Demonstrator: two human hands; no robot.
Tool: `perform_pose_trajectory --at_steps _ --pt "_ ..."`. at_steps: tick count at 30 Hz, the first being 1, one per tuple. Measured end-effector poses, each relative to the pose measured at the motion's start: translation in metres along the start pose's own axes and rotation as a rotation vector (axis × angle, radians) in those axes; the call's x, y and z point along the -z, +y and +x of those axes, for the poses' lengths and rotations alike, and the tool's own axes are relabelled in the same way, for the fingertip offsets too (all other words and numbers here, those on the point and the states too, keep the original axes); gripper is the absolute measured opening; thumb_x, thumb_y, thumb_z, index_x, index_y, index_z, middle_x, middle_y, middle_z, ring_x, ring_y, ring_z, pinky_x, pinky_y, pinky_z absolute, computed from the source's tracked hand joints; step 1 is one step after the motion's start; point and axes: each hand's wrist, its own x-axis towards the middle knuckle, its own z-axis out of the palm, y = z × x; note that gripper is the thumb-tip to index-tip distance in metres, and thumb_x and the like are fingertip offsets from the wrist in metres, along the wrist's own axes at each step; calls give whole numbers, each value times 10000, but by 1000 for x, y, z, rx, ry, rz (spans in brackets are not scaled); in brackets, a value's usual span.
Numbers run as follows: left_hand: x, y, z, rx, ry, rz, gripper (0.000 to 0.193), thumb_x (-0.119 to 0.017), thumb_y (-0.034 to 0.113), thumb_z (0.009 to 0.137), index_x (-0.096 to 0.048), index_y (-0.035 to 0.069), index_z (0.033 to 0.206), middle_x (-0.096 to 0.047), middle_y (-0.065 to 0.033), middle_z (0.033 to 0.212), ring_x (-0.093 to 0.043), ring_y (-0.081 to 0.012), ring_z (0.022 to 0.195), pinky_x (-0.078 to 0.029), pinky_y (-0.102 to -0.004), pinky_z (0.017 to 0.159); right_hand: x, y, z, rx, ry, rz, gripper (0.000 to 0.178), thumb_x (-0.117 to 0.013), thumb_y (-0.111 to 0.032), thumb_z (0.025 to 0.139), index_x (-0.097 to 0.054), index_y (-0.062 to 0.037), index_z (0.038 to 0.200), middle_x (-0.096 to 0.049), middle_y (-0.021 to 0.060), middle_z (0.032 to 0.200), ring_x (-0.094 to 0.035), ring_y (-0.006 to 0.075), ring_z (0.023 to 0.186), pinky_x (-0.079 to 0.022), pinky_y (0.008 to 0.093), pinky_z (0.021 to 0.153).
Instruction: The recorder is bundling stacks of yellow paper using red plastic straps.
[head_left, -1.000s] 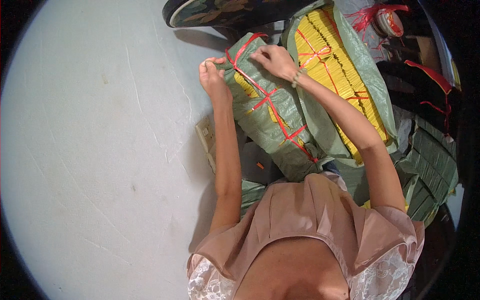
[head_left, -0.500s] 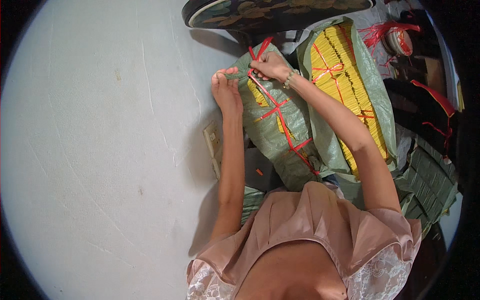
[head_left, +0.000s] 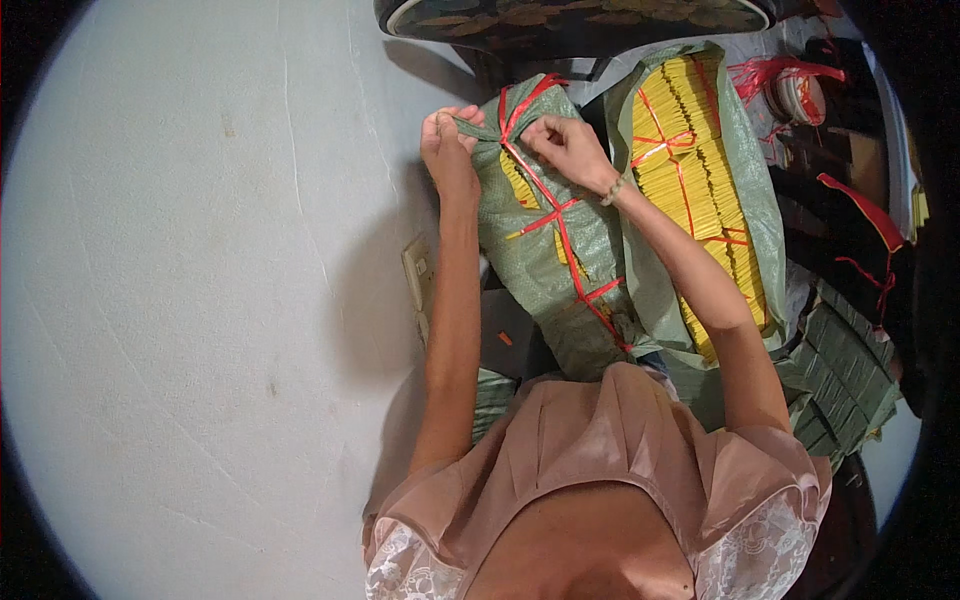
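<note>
A green woven sack lies in front of me, tied lengthwise and crosswise with red plastic strap. Yellow contents show through gaps in its wrapping. At its far left end, my left hand is closed on a gathered corner of the sack. My right hand hovers just right of the strap crossing, its fingers curled together; whether anything thin is between them is hidden. Loose red strap loops and ends stand up beyond the crossing.
Right of the tied sack is an open green sack of stacked yellow bundles with red ties. A dark, patterned chair-like piece stands at the far side. Wall and a socket plate are left; red strands hang far right.
My right hand has drawn back to the right from the strap crossing, where its fingers were pinched. The red loops lie differently at the far end. My left hand keeps its hold.
</note>
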Motion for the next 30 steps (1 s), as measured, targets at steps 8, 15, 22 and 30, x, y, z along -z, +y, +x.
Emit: perform_pose_trajectory --at_steps 8,15,22,30 --pt "-3 -3 8 -108 -98 295 188 -402 188 953 -473 23 1011 -613 -136 921 -635 -199 757 -516 -289 634 -16 -10 0 375 128 -381 147 -624 -157 802 -576 -26 849 -611 108 809 -620 280 676 -490 344 589" --pt "8 -13 21 -190 -216 265 166 -464 141 926 -514 19 1026 -631 -112 839 -610 -118 702 -427 -187 552 -28 -4 2 434 134 -468 119 -621 -133 791 -583 -40 853 -620 112 822 -620 300 694 -497 359 583" --pt "28 -21 -1 -614 -296 965 221 -648 227 774 -623 8 781 -563 -127 721 -557 -310 691 -434 -379 653 -28 0 -1 432 156 -462 115 -613 -134 784 -588 -44 850 -610 112 794 -614 311 698 -501 399 596" --pt "23 -40 -5 -328 29 979 372 -630 309 798 -536 -11 633 -532 -174 628 -528 -334 599 -400 -416 578 -29 2 4 469 129 -534 139 -632 -110 774 -582 -48 887 -613 106 812 -617 299 702 -494 359 585"
